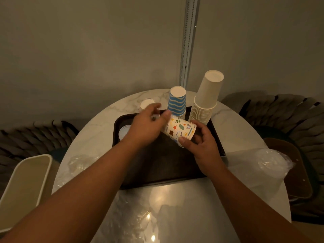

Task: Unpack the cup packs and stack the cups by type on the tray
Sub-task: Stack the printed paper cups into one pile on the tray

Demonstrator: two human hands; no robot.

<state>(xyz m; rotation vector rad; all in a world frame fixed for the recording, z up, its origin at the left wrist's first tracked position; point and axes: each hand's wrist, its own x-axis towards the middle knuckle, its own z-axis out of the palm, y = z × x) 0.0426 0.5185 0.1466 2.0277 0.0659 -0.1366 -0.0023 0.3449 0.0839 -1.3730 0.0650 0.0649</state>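
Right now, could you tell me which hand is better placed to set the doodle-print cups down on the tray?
Right, probably. The right hand grips the doodle-print cups at their rim end, over bare tray. The left hand only pinches the base end and looks blurred.

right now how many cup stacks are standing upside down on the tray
2: the striped stack at the tray's far edge, and the tall plain stack at its far right corner. The left hand may hide others.
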